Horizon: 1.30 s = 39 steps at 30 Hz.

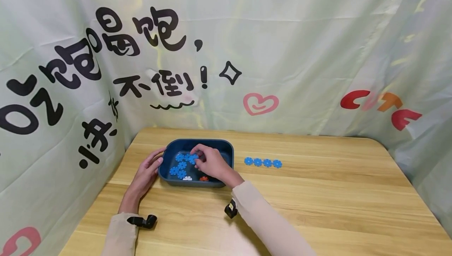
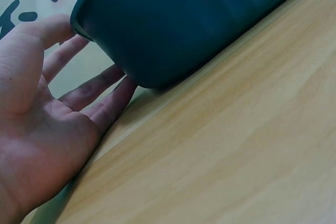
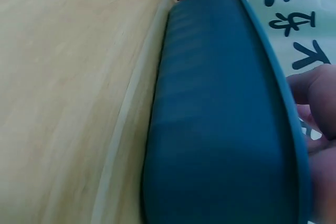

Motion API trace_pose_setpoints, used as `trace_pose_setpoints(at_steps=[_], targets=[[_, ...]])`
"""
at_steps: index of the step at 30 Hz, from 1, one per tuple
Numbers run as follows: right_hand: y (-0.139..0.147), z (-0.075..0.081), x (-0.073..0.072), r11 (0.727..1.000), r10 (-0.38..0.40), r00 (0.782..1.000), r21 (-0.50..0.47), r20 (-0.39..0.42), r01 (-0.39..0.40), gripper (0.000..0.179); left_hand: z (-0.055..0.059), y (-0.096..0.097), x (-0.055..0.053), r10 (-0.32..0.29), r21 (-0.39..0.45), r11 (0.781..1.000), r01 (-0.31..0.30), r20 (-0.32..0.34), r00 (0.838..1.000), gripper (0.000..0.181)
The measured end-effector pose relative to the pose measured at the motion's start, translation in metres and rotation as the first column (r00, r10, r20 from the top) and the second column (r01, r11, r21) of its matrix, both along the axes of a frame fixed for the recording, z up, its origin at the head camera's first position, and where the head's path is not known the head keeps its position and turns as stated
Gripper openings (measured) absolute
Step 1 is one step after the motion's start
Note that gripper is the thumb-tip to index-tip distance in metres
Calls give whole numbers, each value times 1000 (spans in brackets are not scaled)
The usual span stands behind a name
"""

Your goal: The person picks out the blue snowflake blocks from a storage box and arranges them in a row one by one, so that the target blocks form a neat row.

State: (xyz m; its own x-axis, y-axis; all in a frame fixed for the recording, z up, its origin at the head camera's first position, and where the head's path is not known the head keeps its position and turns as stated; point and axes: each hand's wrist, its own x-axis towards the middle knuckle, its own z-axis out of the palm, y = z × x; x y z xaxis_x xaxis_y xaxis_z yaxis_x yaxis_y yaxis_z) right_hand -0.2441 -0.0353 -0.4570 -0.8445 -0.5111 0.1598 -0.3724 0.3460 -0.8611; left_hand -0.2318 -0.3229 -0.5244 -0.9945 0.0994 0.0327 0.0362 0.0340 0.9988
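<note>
A dark blue tray with rounded corners stands on the table. Several blue snowflake-shaped discs lie in it, with a white disc and an orange disc by the near wall. My left hand touches the tray's left end, thumb near the rim and the other fingers extended along the outside. Over the tray's near wall reaches my right hand, its bent thumb and index finger right at the blue discs on the tray's floor. Whether it pinches a disc I cannot tell.
To the right of the tray, several blue discs form a row on the wooden table. A printed curtain hangs behind the table and along its sides. Black wrist cameras are strapped to both forearms.
</note>
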Motion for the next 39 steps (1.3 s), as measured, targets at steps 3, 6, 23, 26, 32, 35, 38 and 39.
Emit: trace_pose_setpoints(at_steps=[3, 6, 23, 26, 32, 35, 38, 39], targets=[[7, 2, 4, 1000, -10, 1000, -23, -20, 9, 23, 0, 0, 0, 4, 1, 1000, -4, 1, 1000, 54], [14, 2, 8, 999, -21, 999, -42, -35, 19, 23, -1, -1, 0, 7, -2, 1000, -7, 1, 1000, 54], [48, 14, 31, 996, -61, 995, -76, -74, 56, 34, -2, -1, -1, 9, 3, 1000, -9, 9, 1000, 55], [55, 13, 34, 994, -79, 994, -84, -77, 72, 35, -2, -1, -1, 7, -3, 1000, -7, 8, 1000, 54], [69, 11, 39, 988, -127, 989, -100, -68, 120, 35, -1, 0, 0, -13, 6, 1000, 13, -23, 1000, 53], [75, 11, 41, 984, -149, 987, -111, -59, 141, 37, -1, 0, 1, -21, 13, 1000, 22, -37, 999, 52], [82, 12, 42, 979, -172, 984, -123, -54, 164, 38, -1, 0, 1, -25, 14, 1000, 25, -39, 999, 53], [85, 11, 42, 977, -179, 982, -126, -54, 171, 38, -1, 0, 1, -23, 17, 1000, 24, -39, 999, 53]])
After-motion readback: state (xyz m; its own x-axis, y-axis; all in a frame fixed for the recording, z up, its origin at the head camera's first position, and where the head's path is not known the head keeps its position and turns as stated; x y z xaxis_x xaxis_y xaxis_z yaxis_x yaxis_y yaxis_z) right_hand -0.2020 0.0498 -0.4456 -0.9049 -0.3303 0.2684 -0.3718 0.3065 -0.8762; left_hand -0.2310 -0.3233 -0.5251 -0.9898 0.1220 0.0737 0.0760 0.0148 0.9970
